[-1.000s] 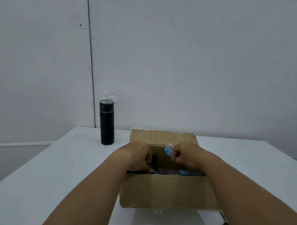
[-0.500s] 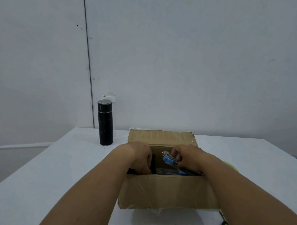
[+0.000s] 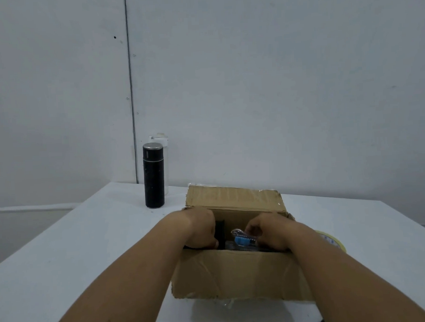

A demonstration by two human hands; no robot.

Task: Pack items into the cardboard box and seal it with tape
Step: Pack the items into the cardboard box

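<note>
Now lower inside the open cardboard box (image 3: 238, 271) than a second ago: right hand (image 3: 270, 233) pinching the blue packet (image 3: 243, 239), left hand (image 3: 201, 230) gripping a dark item (image 3: 220, 233); packing unfinished.

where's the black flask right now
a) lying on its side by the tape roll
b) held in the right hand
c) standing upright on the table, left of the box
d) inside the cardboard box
c: the black flask stands upright on the white table, apart from the cardboard box and to its left.
</note>
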